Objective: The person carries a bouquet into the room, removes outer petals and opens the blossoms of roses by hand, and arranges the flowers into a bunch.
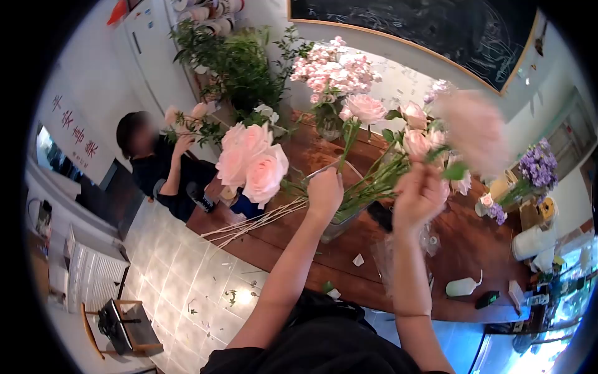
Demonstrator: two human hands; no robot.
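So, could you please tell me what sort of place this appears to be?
Probably a flower shop or workroom, judging by the pink roses, purple flowers and leafy greenery around the wooden table.

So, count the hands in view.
3: the wearer's left hand at the green stems, their right hand beside a blurred pink rose, and a co-worker's raised hand at left. Another may be hidden.

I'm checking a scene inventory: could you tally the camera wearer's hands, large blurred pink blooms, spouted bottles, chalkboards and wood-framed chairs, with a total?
Camera wearer's hands: 2 (left hand, right hand)
Large blurred pink bloom: 1
Spouted bottle: 1
Chalkboard: 1
Wood-framed chair: 1
Total: 6
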